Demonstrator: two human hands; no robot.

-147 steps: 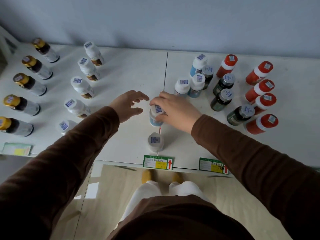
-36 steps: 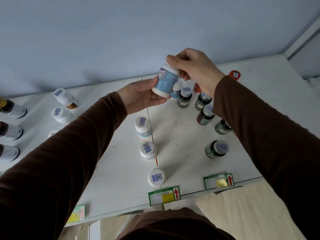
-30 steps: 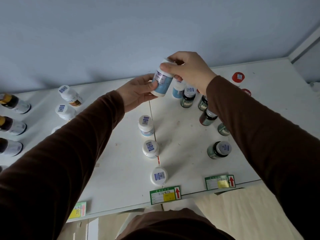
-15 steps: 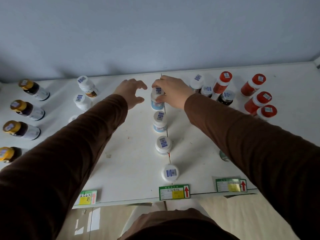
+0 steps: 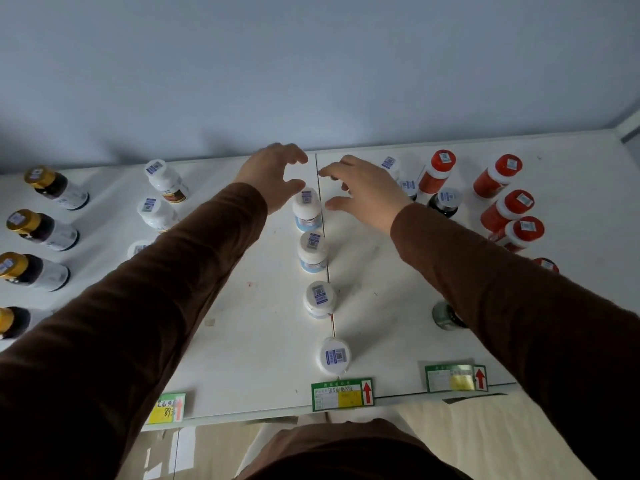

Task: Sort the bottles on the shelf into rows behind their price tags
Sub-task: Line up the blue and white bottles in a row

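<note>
The white shelf (image 5: 242, 341) carries everything, with a seam running front to back down its middle. Both brown sleeves reach over it toward the back wall: the left hand (image 5: 273, 174) and the right hand (image 5: 363, 188) hover on either side of the seam, fingers spread and loosely curved, each grip released and holding nothing. Between and just below them stands the rearmost of four blue-label bottles (image 5: 306, 209) — a straight row along the seam, upright, ending behind the green price tag (image 5: 343, 393) at the front edge. Red-capped bottles (image 5: 498, 209) cluster at the right, gold-capped bottles (image 5: 41, 230) line the left, white bottles (image 5: 166, 181) beside them — a dark-capped bottle (image 5: 445, 202) sits by the right wrist.
</note>
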